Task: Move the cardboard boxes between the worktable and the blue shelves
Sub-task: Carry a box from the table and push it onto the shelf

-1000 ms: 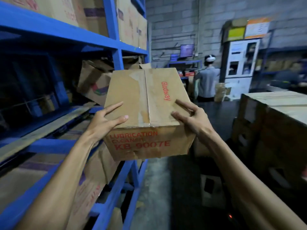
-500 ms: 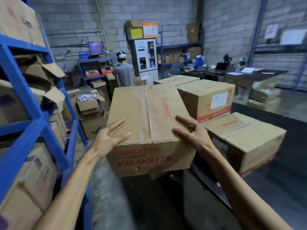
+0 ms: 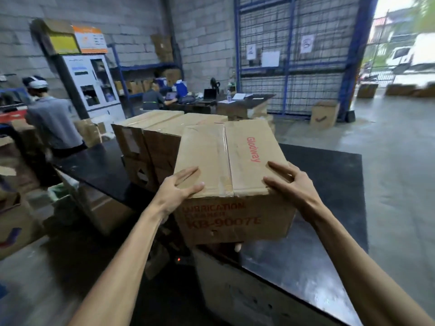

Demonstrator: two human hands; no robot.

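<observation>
I hold a taped cardboard box (image 3: 235, 175) with red print "Glodway" and "KB-9007E" between both hands. My left hand (image 3: 175, 192) grips its near left top edge and my right hand (image 3: 290, 182) grips its near right top edge, fingers spread over the lid; a fingertip shows under the bottom. The box hangs just above the near corner of the black-topped worktable (image 3: 317, 243). Behind it on the table stand stacked cardboard boxes (image 3: 150, 137). The blue shelves are out of view.
A person in a grey shirt (image 3: 50, 121) stands at the left beyond the table; another sits at a desk (image 3: 153, 98) at the back. Loose boxes (image 3: 13, 224) lie on the floor at left, one box (image 3: 323, 114) by the blue mesh wall. Open concrete floor at right.
The view has swung right, away from the blue shelves and onto the worktable. The box, still in both hands, has travelled from the shelf front over to the table's near corner.
</observation>
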